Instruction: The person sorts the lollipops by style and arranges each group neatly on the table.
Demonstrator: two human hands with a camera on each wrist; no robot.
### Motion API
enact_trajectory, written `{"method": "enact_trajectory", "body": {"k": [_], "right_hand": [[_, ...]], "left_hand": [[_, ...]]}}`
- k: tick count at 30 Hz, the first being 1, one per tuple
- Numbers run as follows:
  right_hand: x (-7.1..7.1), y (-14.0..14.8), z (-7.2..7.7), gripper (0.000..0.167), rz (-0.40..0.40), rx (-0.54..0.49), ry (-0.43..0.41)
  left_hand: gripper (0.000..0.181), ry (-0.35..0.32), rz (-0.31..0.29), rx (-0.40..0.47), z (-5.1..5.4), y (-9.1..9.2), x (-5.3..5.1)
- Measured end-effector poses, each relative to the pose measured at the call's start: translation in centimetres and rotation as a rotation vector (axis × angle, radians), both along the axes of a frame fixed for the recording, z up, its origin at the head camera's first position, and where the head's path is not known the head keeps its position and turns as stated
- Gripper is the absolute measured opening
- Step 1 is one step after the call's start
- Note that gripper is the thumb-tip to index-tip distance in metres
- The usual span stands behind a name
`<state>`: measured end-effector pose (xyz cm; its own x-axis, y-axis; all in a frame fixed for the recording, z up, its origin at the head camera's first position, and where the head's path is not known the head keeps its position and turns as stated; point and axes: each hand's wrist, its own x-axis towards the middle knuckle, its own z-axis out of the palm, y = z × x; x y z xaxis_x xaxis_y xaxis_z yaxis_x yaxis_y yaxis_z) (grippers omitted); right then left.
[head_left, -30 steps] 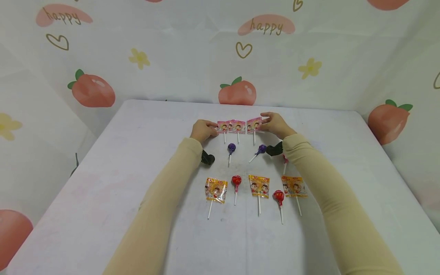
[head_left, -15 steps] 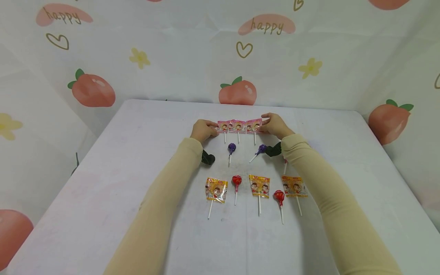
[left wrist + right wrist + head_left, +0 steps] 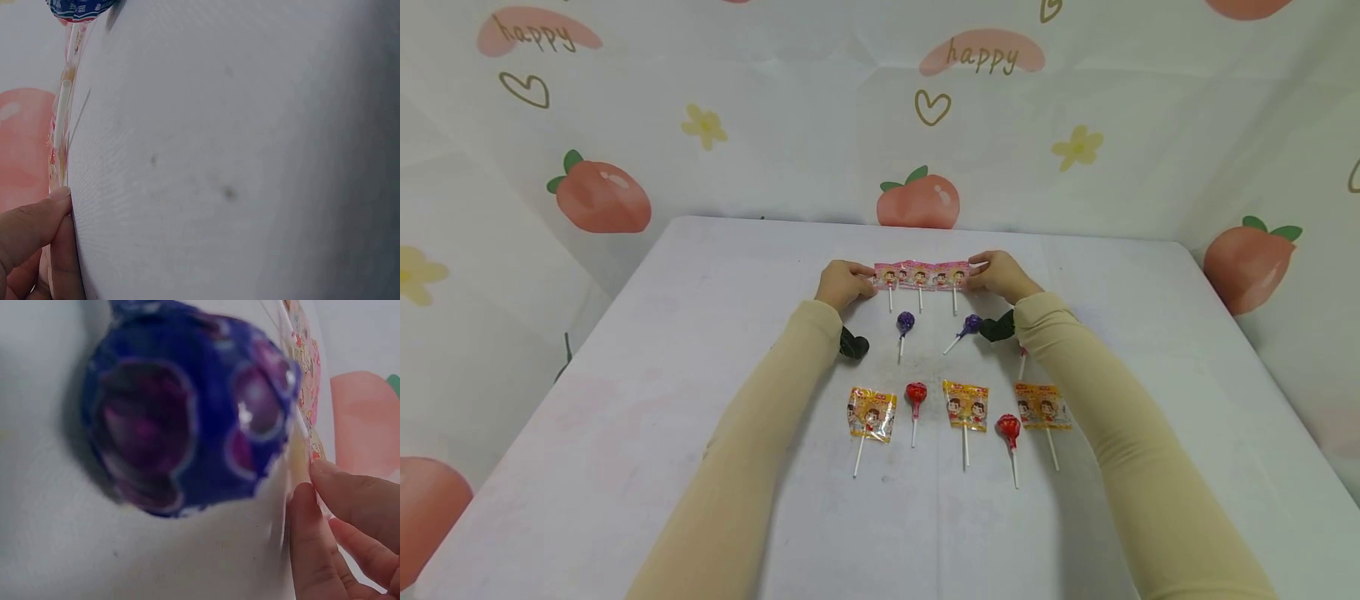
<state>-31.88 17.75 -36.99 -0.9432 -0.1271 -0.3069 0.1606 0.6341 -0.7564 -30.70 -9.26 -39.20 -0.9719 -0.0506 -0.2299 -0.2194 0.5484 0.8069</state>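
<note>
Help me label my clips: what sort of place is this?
Probably an indoor tabletop filming corner: a white table, a fruit-printed backdrop behind it, and wrapped lollipops laid out.

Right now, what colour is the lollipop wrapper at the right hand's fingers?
The wrapper is mainly pink; the head view shows this best.

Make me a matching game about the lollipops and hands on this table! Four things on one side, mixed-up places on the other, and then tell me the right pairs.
Things:
1. pink packets
2. purple lollipops
3. orange packets
4. right hand

Places:
A. alongside two red lollipops
B. pinching the right end of the far row
C. in the middle, between the pink and orange packets
D. in a far row, with the left hand at one end

Right pairs: 1-D, 2-C, 3-A, 4-B
</note>
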Motion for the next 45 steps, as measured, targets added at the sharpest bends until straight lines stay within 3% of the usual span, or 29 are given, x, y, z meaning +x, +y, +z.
{"method": "enact_trajectory", "body": {"k": [18, 45], "right_hand": [[-0.07, -0.14, 0.04, 0.056, 0.004, 0.053, -0.02], [-0.28, -0.08, 0.15, 0.053, -0.006, 0.041, -0.031]], "left_hand": [[0.037, -0.002, 0.0, -0.002, 0.0, -0.07, -0.03], [0.039, -0.008, 0.012, 0.007, 0.13, 0.02, 0.14]]}}
